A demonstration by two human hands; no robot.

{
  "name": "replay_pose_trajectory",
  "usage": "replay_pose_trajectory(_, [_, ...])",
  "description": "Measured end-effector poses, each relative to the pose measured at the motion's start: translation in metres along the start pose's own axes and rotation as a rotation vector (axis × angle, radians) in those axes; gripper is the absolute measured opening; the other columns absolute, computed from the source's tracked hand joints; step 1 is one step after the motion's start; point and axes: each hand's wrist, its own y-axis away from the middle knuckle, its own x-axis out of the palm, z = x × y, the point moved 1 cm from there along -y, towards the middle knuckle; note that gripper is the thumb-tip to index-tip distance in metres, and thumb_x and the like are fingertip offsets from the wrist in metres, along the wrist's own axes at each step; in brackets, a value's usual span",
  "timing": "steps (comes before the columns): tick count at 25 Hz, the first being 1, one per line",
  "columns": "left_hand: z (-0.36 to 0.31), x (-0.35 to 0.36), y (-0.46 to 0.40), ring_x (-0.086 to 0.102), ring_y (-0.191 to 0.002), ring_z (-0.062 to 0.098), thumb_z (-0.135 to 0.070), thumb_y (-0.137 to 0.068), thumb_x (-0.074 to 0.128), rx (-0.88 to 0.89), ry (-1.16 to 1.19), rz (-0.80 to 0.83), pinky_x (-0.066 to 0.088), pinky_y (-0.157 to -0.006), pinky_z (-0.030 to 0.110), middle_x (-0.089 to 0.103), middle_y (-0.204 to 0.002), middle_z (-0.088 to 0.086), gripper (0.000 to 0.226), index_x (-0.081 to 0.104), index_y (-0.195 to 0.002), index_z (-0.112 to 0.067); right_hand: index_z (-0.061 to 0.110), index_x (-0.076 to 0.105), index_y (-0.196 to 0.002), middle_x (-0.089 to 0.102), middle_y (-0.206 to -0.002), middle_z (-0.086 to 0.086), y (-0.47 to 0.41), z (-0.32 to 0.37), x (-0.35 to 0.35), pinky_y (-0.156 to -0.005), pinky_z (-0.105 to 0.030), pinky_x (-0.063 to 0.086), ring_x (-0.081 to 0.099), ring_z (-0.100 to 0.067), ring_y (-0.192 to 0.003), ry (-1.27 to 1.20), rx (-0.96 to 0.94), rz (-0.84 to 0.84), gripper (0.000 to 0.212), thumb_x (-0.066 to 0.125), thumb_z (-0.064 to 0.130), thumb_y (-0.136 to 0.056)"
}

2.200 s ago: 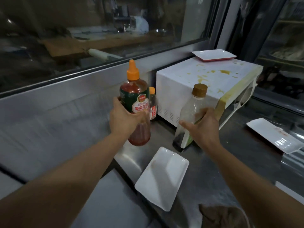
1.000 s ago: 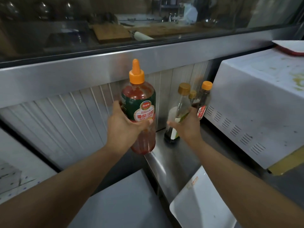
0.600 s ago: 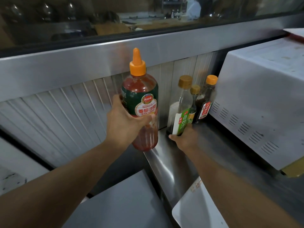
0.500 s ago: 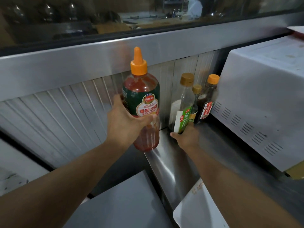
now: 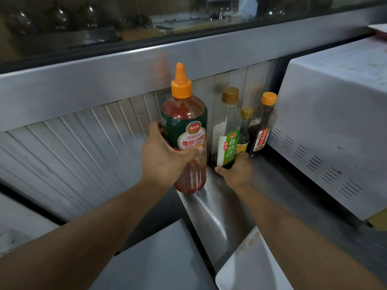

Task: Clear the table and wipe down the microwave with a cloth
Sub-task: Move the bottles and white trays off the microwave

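Ketchup bottle (image 5: 184, 130): tall squeeze bottle at frame centre, orange cone cap, dark green label with a cream and red panel, red sauce filling the lower part and smeared inside the shoulder.
Its axis: long axis near vertical, nozzle pointing to the top of the frame, base held above the edge of the steel counter (image 5: 217, 208).
Left hand (image 5: 165, 158): fingers and thumb wrapped round the bottle's middle, thumb across the label's lower edge.
Right hand (image 5: 236, 171): right of centre, fingers curled round the foot of the clear bottle (image 5: 227, 132), thumb at its left side.
Clear bottle: upright on the counter, brown cap up, green and white label, dark liquid only at the bottom, just right of the ketchup bottle.
Neighbours: small gold-capped bottle (image 5: 245, 130) and dark orange-capped bottle (image 5: 262, 124) upright, close behind it by the ribbed wall.
Microwave (image 5: 330, 122): white box at frame right, vent slots facing left, beside the dark bottle.
Tray (image 5: 249, 266): white, bottom centre-right, partly under the right forearm.
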Motion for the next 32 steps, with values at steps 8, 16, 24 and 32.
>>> replay_pose_trajectory(8, [0.002, 0.031, -0.004, 0.06, -0.087, 0.003, -0.025, -0.058, 0.088, -0.024, -0.003, -0.023, 0.05, -0.069, 0.015, 0.057, -0.1, -0.014, 0.072, 0.043, -0.115, -0.023, 0.01, 0.045, -0.127, 0.051, -0.129, -0.013, 0.019, -0.025, -0.039, -0.097, -0.031, 0.044, 0.051, -0.027, -0.12, 0.38, -0.117, 0.266, 0.058, 0.068, 0.029, -0.077])
replay_pose_trajectory(16, [0.014, 0.047, -0.008, 0.06, -0.098, 0.009, -0.031, -0.059, 0.087, 0.011, -0.048, -0.021, 0.053, -0.084, 0.027, 0.06, -0.115, -0.005, 0.077, 0.046, -0.123, -0.02, 0.007, 0.044, -0.127, 0.049, -0.127, -0.013, 0.037, -0.036, -0.066, -0.097, -0.033, 0.045, 0.05, -0.029, -0.119, 0.393, -0.157, 0.289, 0.058, 0.069, 0.027, -0.078])
replay_pose_trajectory(24, [0.035, 0.052, 0.005, 0.051, -0.113, 0.021, -0.026, -0.06, 0.087, -0.082, -0.357, 0.026, 0.043, -0.087, 0.028, 0.05, -0.123, 0.005, 0.077, 0.043, -0.122, -0.013, 0.01, 0.041, -0.13, 0.042, -0.132, -0.013, 0.052, -0.035, -0.077, -0.1, -0.036, 0.043, 0.045, -0.031, -0.122, 0.428, -0.182, 0.284, 0.056, 0.068, 0.022, -0.082])
replay_pose_trajectory(32, [0.037, 0.051, 0.01, 0.049, -0.119, 0.024, -0.033, -0.063, 0.085, -0.168, -0.471, 0.14, 0.046, -0.096, 0.039, 0.047, -0.129, 0.005, 0.084, 0.038, -0.13, -0.014, 0.009, 0.038, -0.133, 0.04, -0.134, -0.013, 0.062, -0.031, -0.085, -0.104, -0.038, 0.039, 0.036, -0.031, -0.126, 0.499, -0.224, 0.339, 0.058, 0.065, 0.023, -0.084])
